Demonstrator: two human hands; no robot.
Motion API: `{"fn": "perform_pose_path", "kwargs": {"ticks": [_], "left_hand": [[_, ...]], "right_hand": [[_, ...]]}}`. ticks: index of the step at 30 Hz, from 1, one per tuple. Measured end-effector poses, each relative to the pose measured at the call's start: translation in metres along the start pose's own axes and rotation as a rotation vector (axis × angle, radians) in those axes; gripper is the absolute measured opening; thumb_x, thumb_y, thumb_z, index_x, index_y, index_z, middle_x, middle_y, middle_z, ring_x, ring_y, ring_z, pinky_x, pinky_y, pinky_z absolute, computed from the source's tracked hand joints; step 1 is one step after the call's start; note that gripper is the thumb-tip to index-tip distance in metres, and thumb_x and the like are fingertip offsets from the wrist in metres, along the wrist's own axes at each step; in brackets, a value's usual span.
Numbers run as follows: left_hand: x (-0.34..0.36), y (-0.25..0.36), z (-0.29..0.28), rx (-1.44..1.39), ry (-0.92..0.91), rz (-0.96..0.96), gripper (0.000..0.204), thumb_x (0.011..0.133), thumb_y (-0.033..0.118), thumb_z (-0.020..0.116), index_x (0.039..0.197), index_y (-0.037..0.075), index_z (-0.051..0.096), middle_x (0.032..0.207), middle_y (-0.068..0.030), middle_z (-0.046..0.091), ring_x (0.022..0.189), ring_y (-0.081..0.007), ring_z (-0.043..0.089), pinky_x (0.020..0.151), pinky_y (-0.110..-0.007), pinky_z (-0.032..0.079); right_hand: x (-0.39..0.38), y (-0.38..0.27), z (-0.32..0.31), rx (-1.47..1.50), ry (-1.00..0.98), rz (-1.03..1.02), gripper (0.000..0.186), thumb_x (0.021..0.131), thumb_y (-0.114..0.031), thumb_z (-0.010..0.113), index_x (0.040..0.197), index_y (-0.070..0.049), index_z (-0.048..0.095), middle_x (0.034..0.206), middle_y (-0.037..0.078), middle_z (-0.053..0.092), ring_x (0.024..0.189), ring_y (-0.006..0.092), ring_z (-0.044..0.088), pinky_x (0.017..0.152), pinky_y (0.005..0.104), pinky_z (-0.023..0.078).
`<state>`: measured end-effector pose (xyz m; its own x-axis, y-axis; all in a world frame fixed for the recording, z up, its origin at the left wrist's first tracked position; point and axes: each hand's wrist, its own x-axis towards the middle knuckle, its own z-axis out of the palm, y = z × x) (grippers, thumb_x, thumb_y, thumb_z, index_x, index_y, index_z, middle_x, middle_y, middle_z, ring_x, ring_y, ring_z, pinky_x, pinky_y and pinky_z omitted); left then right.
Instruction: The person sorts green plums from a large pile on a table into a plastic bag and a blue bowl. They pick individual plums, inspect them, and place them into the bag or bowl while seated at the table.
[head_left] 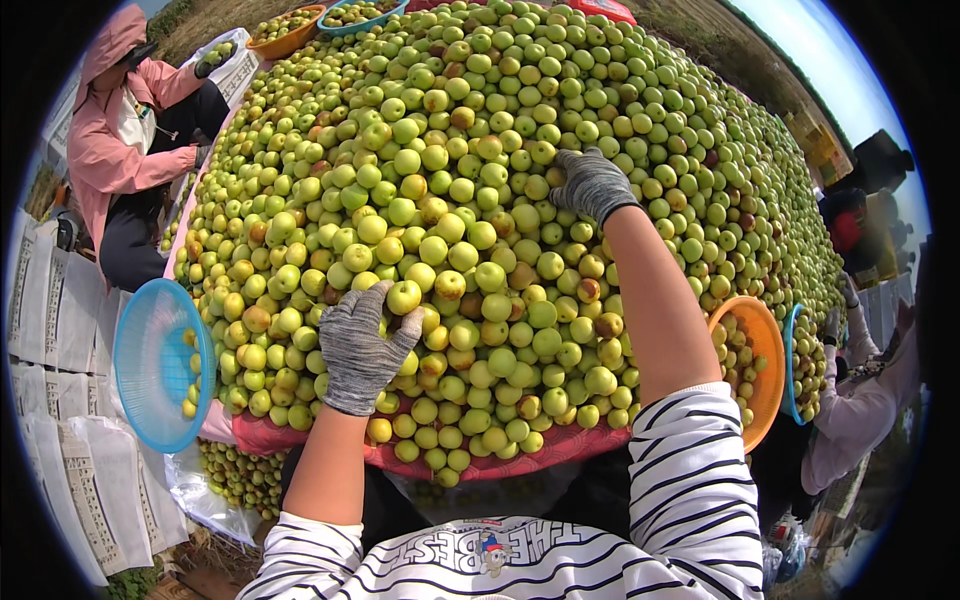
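Observation:
A large heap of small green-yellow fruit (480, 340), some with brown blotches, covers a surface edged with red cloth (560, 440). At the near middle, my left hand (365, 350), in a grey knit glove, grips a yellow-green fruit (404, 296) between thumb and fingers. My right hand (590, 185), gloved alike, reaches higher into the heap on the right, its fingers curled round a fruit (554, 176) that is partly hidden.
Blue (140, 370) and orange (760, 390) baskets flank the heap, with another blue basket (798, 400) farther right. More baskets (280, 42) stand behind. A person in pink (125, 165) sits at left; another person (860, 420) works at right. Pale sacks (55, 320) lie left.

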<state>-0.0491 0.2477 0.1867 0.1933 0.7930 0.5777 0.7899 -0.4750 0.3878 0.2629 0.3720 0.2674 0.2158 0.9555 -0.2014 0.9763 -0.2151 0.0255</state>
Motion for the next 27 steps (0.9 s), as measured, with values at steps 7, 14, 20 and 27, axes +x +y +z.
{"fn": "perform_pose_path", "kwargs": {"ticks": [7,14,20,27], "left_hand": [[-0.002,-0.01,0.003,-0.114,0.044,-0.045,0.049,0.078,0.031,0.078,0.116,0.004,0.062,0.091,-0.0099,0.068,0.078,-0.0263,0.065,0.073,-0.037,0.05],[-0.002,-0.02,0.005,-0.216,0.155,-0.049,0.034,0.08,0.022,0.075,0.107,0.005,0.064,0.072,-0.0037,0.062,0.065,-0.0221,0.062,0.064,-0.035,0.049],[-0.004,-0.027,0.005,-0.348,0.182,-0.169,0.025,0.08,0.018,0.073,0.102,0.007,0.067,0.074,-0.0037,0.063,0.068,-0.0215,0.061,0.068,-0.035,0.049],[-0.003,-0.027,-0.001,-0.306,0.123,-0.131,0.026,0.079,0.008,0.074,0.103,0.004,0.065,0.085,-0.0061,0.065,0.073,-0.0179,0.063,0.07,-0.031,0.052]], "right_hand": [[0.041,-0.042,-0.032,0.157,0.116,-0.182,0.044,0.084,-0.04,0.067,0.116,-0.009,0.065,0.108,0.016,0.068,0.104,0.0272,0.065,0.094,0.041,0.05],[0.07,-0.116,-0.011,0.144,0.143,-0.287,0.045,0.087,-0.042,0.064,0.12,-0.011,0.06,0.108,0.013,0.066,0.107,0.0283,0.062,0.094,0.0415,0.05],[0.111,-0.08,-0.029,0.195,0.625,0.006,0.054,0.088,-0.04,0.059,0.13,-0.006,0.049,0.142,0.018,0.042,0.119,0.0354,0.056,0.096,0.0469,0.049],[0.132,-0.062,-0.041,-0.069,0.188,-0.032,0.052,0.093,-0.047,0.051,0.123,-0.006,0.057,0.122,0.018,0.062,0.113,0.032,0.06,0.097,0.0441,0.048]]}}
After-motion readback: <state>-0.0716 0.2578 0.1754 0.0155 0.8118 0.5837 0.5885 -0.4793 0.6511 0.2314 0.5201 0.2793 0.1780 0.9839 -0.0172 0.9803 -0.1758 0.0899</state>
